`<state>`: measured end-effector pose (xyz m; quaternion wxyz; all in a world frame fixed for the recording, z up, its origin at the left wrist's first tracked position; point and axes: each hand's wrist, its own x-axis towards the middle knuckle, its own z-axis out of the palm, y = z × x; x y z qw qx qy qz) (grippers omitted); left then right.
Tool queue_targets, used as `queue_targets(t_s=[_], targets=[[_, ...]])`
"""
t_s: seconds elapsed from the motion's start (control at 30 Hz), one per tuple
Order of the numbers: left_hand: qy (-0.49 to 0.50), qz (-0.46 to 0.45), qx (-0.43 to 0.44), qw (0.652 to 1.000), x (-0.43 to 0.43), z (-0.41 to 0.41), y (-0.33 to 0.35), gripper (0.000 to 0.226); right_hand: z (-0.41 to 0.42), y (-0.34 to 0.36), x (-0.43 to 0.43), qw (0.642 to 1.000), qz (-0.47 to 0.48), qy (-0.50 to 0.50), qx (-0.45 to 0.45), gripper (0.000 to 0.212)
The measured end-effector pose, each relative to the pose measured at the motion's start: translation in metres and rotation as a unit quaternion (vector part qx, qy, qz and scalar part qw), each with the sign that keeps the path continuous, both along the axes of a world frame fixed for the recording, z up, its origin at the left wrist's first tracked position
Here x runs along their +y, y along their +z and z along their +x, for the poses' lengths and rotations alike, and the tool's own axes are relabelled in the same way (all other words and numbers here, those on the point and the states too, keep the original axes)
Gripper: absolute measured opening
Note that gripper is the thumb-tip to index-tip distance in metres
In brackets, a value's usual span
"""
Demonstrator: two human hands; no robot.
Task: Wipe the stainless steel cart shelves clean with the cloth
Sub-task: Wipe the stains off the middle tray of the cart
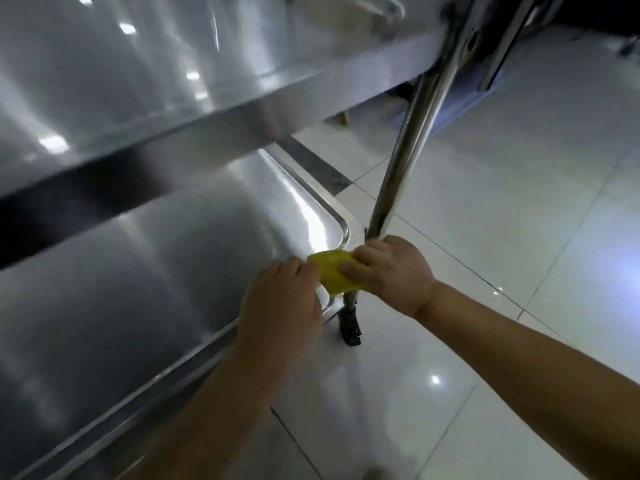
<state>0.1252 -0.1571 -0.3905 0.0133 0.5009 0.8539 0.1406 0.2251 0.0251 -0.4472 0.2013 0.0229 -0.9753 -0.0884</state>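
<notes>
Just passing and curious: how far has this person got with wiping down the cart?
No shelf can be called finished. The upper shelf and lower shelf both shine with no visible grime, but blur hides detail. In hand: the right hand grips the yellow cloth at the post by the lower shelf's corner, and the left hand is at the cloth's other end. What remains unwiped cannot be told.

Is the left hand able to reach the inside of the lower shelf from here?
Likely yes: the left hand is at the lower shelf rim touching the yellow cloth; the upper shelf stands well above.
</notes>
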Motion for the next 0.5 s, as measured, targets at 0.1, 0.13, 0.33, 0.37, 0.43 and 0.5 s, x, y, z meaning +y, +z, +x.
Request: queue_targets(t_s=[0.1,0.13,0.33,0.37,0.43,0.5], targets=[[-0.012,-0.051,-0.012,0.999,0.01,0.019,0.044,0.023,0.037,0.031,-0.001,0.993,-0.064,-0.083,-0.056,0.038],[-0.015,-0.065,-0.024,0.997,0.016,0.027,0.061,0.024,0.051,0.044,0.0,0.99,-0.071,-0.105,-0.069,0.04],[-0.076,-0.16,0.001,0.984,0.076,0.079,0.169,0.026,0.135,0.167,0.02,0.974,-0.105,-0.189,-0.072,0.04],[-0.075,-0.166,0.005,0.983,0.09,0.088,0.192,0.025,0.146,0.19,0.027,0.97,-0.109,-0.205,-0.072,0.039],[-0.077,-0.19,0.007,0.979,0.116,0.105,0.238,0.029,0.166,0.237,0.044,0.963,-0.124,-0.23,-0.067,0.038],[-0.115,-0.215,0.035,0.969,0.14,0.121,0.279,0.031,0.183,0.283,0.064,0.959,-0.139,-0.243,-0.051,0.039]])
